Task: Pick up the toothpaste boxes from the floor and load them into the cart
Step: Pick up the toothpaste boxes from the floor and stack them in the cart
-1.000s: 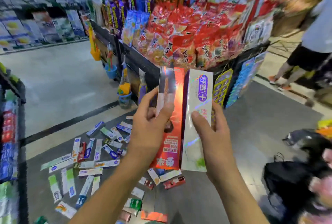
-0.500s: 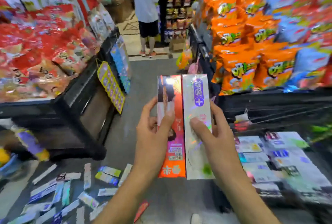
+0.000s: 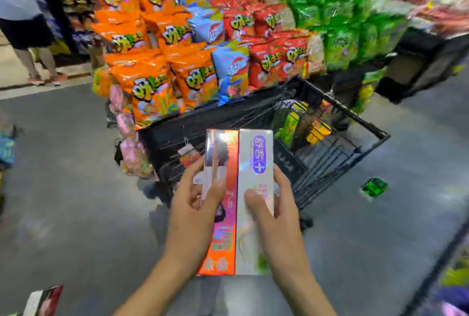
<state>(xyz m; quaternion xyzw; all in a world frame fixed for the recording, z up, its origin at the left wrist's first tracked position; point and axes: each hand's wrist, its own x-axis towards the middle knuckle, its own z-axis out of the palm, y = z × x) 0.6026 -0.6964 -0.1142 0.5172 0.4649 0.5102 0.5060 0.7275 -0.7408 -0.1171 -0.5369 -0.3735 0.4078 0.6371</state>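
Two long toothpaste boxes stand side by side in front of me. My left hand [image 3: 195, 216] grips the red and orange box [image 3: 224, 163], thumb across its front. My right hand [image 3: 276, 216] grips the silver holographic box [image 3: 255, 163] with the purple label. Both boxes point away from me, their far ends over the near corner of the black wire cart [image 3: 365, 125]. The cart's floor is largely hidden behind the boxes and my hands. One more box [image 3: 43, 300] lies on the floor at the lower left.
Behind the cart stands a display of orange, blue, red and green snack bags [image 3: 162, 82]. A person's legs [image 3: 33, 62] are at the far left. A green packet [image 3: 374, 187] lies on the grey floor right of the cart.
My view has swung right, away from the boxes scattered on the floor, onto the cart. Both hands still hold the two boxes, which now sit over the cart's near corner.
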